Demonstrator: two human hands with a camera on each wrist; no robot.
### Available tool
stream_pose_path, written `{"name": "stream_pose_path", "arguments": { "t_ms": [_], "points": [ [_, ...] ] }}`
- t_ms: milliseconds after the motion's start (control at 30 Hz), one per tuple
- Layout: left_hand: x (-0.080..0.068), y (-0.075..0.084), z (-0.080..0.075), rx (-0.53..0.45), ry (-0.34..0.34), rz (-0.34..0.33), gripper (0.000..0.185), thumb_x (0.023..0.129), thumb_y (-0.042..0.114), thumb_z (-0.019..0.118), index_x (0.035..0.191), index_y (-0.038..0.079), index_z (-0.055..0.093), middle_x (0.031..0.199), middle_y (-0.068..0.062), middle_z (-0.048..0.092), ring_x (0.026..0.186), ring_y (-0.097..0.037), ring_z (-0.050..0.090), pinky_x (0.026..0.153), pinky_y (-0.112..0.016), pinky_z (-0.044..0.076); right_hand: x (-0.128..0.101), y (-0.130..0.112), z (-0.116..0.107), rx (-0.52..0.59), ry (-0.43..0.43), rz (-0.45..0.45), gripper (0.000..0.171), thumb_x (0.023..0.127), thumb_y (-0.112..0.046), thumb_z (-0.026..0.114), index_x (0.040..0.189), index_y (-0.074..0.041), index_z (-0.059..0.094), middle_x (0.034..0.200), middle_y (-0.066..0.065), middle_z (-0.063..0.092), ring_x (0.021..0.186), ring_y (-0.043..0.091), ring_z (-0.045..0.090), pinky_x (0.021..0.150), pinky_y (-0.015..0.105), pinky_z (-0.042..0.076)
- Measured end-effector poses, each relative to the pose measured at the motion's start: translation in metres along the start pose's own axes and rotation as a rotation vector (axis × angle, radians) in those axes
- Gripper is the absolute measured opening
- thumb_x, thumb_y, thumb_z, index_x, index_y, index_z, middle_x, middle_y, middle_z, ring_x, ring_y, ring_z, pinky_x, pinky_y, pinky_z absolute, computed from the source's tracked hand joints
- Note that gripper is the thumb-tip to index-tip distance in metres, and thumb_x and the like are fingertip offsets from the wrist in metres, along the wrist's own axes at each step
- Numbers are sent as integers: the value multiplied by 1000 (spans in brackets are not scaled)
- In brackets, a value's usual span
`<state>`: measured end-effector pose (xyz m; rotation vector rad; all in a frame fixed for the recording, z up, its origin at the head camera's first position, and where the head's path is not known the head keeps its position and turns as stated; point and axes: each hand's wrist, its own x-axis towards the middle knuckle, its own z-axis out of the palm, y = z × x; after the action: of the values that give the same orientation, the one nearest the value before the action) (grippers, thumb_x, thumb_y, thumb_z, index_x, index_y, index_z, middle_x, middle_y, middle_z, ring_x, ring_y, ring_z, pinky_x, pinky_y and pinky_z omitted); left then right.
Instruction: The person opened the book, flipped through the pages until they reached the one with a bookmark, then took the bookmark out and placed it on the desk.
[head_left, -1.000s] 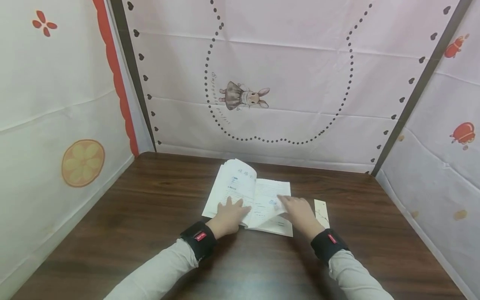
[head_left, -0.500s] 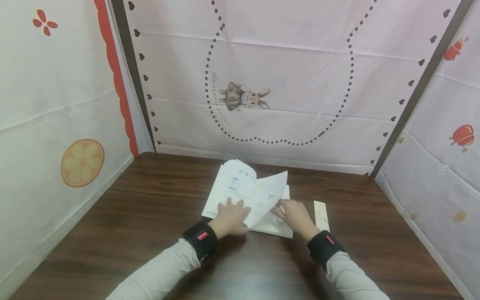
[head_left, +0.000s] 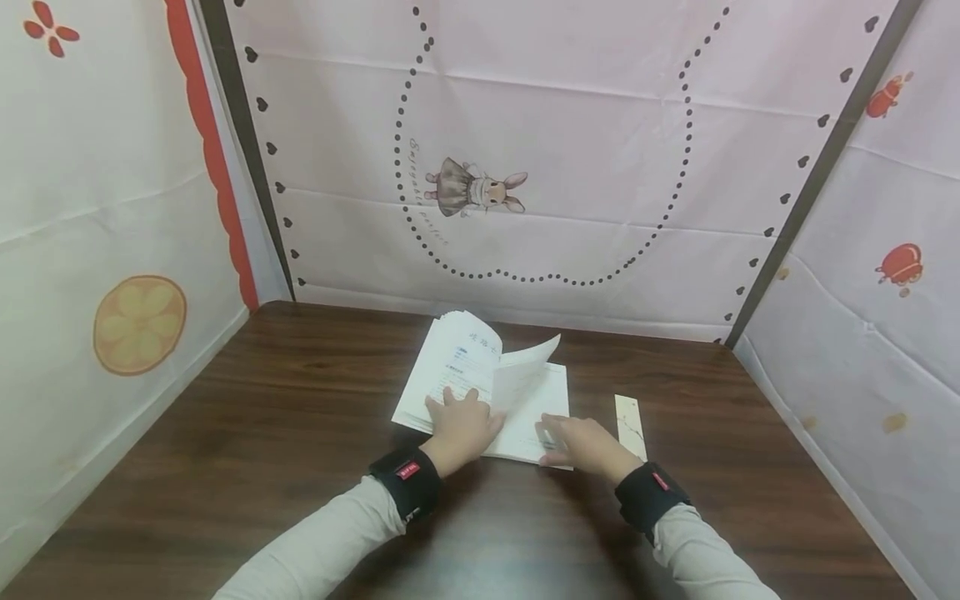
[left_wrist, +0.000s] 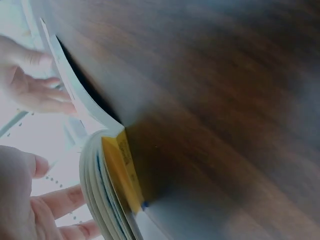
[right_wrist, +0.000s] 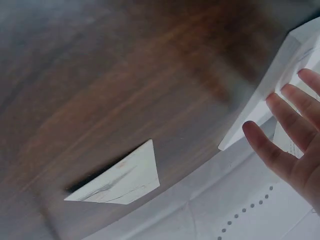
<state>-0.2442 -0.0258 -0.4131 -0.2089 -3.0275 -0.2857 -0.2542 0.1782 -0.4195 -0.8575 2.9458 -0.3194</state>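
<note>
An open book point(head_left: 456, 360) lies on the dark wooden table point(head_left: 300, 433). My left hand point(head_left: 459, 421) presses flat on the left-hand pages with the fingers spread. One page point(head_left: 525, 371) stands curled up in the middle, free of both hands. My right hand point(head_left: 576, 440) rests with straight fingers on the lower right corner of the right-hand page. In the left wrist view the book's yellow cover point(left_wrist: 122, 170) and fanned page edges show beside my left fingers point(left_wrist: 60, 200). The right wrist view shows my right fingers point(right_wrist: 280, 130) straight by the book's edge point(right_wrist: 270, 90).
A narrow pale bookmark point(head_left: 630, 425) lies flat on the table just right of the book, seen too as the bookmark point(right_wrist: 120, 181) in the right wrist view. Cloth walls with a rabbit print point(head_left: 472, 187) close in the table at the back and both sides.
My right hand lifted a right-hand page and swung it leftwards, then let it go and dropped back to the book's lower right corner. The left hand stayed pressed on the left pages.
</note>
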Motion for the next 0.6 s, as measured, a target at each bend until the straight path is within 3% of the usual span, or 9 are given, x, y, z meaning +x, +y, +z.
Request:
{"name": "stream_pose_path", "arguments": {
  "t_ms": [167, 267, 333, 433, 600],
  "points": [
    [1, -10, 0, -192, 28, -49, 52, 94, 49, 45, 95, 2, 68, 101, -15, 65, 119, -47, 49, 98, -70, 26, 1, 0, 0, 33, -24, 15, 69, 72, -36, 80, 127, -2, 57, 123, 14, 63, 111, 28, 62, 95, 43, 48],
    [1, -18, -3, -350, 74, -73, 48, 96, 43, 47, 82, 1, 64, 78, -13, 64, 92, -36, 63, 93, -59, 38, 3, -1, -2, 34, -31, 34, 68, 71, -35, 81, 126, -3, 58, 124, 13, 63, 112, 27, 62, 96, 42, 47],
    [2, -25, -8, -439, 137, -80, 43, 96, 37, 48, 73, 2, 60, 63, -9, 58, 68, -27, 61, 77, -44, 46, 3, -1, -2, 41, -33, 46, 68, 71, -36, 81, 127, -4, 57, 125, 12, 63, 114, 27, 60, 98, 42, 47],
    [2, -37, -17, -488, 237, -63, 38, 94, 27, 53, 65, 2, 58, 54, -5, 50, 48, -17, 45, 49, -27, 35, 3, -1, -4, 60, -41, 55, 69, 72, -36, 80, 129, -4, 56, 127, 12, 61, 117, 27, 59, 100, 42, 45],
    [1, -55, -26, -480, 322, 6, 23, 84, 12, 64, 66, -1, 62, 53, -6, 52, 48, -14, 40, 45, -21, 27, 2, -1, -5, 74, -67, 69, 70, 74, -37, 78, 131, -4, 54, 130, 12, 59, 119, 28, 57, 100, 43, 44]
  ]
}}
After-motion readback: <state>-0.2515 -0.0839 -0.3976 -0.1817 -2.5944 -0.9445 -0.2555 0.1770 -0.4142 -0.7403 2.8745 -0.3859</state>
